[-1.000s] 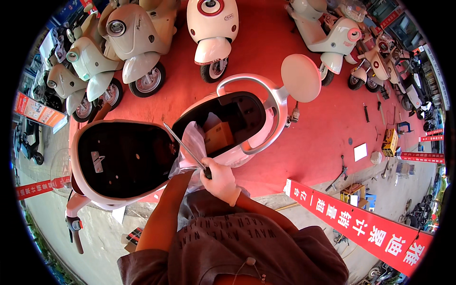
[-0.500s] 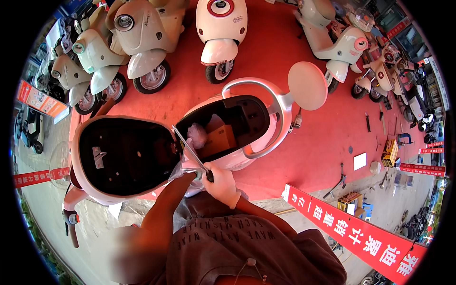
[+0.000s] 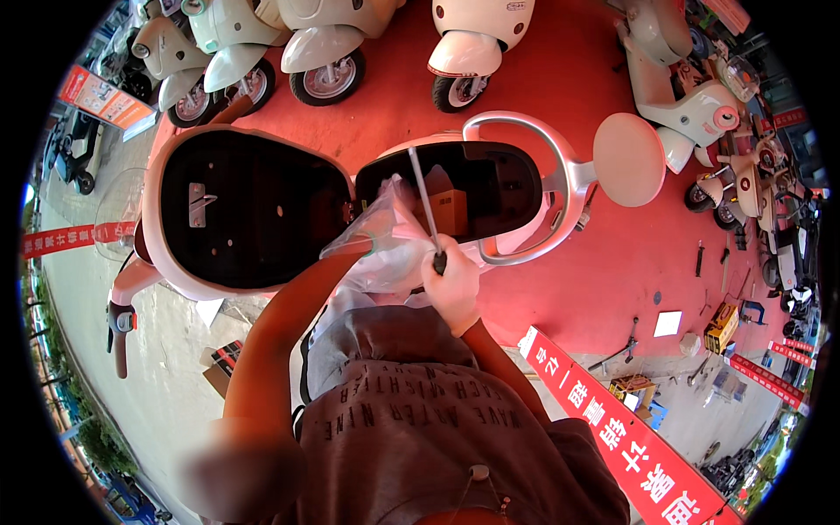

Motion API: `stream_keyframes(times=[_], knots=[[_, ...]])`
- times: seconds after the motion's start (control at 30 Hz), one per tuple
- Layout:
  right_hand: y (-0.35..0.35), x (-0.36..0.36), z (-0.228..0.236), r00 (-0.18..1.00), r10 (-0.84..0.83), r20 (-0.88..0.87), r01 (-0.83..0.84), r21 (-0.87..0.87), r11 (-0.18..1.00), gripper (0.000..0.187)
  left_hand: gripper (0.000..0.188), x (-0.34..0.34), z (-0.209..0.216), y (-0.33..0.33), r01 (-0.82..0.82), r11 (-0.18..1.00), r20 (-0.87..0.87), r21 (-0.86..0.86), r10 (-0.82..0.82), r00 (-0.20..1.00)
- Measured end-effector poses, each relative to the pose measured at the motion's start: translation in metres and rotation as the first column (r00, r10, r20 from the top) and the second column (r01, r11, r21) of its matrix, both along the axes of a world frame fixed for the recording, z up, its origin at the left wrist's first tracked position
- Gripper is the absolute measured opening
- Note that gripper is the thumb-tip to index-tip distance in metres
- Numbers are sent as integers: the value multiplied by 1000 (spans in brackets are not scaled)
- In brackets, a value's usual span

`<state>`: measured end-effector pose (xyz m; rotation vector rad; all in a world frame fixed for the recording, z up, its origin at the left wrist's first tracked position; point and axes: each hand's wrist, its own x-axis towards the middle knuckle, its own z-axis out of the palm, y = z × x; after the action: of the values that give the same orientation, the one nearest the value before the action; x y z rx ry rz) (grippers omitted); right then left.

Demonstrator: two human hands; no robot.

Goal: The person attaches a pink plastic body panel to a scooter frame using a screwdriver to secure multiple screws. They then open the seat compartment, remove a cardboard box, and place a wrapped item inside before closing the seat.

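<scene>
My right hand (image 3: 453,284), in a pale glove, is closed around the black handle of a screwdriver (image 3: 423,191). Its long metal shaft points up and away over the open storage compartment (image 3: 503,179) of a pink scooter. My left hand (image 3: 371,244) is at the near edge of that compartment, closed on a clear plastic bag (image 3: 394,267); the crumpled film covers most of its fingers. The bag spreads from the compartment down toward my lap. Inside the compartment stands a small orange-brown cardboard box (image 3: 450,213). Left of it, the scooter's seat (image 3: 254,219) is flipped up, its dark underside showing.
A silver grab rail (image 3: 570,188) and round pale backrest (image 3: 628,160) rise at the scooter's right end; its handlebar grip (image 3: 121,350) is at left. Parked scooters (image 3: 328,52) line the far side. A red banner (image 3: 612,429) crosses at lower right, near scattered tools (image 3: 630,341).
The crumpled plastic has come up out of the compartment toward me with my left hand. The screwdriver has swung more upright in my right hand. My view has shifted.
</scene>
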<state>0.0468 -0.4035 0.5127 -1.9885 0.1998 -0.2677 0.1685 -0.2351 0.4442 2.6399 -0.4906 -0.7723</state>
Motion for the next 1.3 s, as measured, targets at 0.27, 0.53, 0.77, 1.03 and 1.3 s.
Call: stream_keyframes(times=[0.27, 0.53, 0.77, 1.03, 1.3], knots=[[-62, 54, -21, 999, -40, -5, 39, -99, 994, 19, 17, -49, 146, -65, -163, 768, -100, -620, 129, 987], [-89, 84, -55, 951, 189, -244, -31, 533, 845, 10, 26, -144, 236, 100, -633, 128, -387, -764, 694, 607], [-75, 143, -182, 932, -3, -364, 45, 107, 993, 14, 26, -155, 214, 224, -418, -282, -409, -863, 876, 254], [-135, 159, -127, 970, -32, -243, -69, -398, 915, 41, 20, -110, 173, 219, -259, -474, -505, -842, 860, 68], [-82, 73, -101, 648, 562, -514, -434, 357, 827, 34, 24, -124, 170, 201, -281, -309, -354, -909, 927, 125]])
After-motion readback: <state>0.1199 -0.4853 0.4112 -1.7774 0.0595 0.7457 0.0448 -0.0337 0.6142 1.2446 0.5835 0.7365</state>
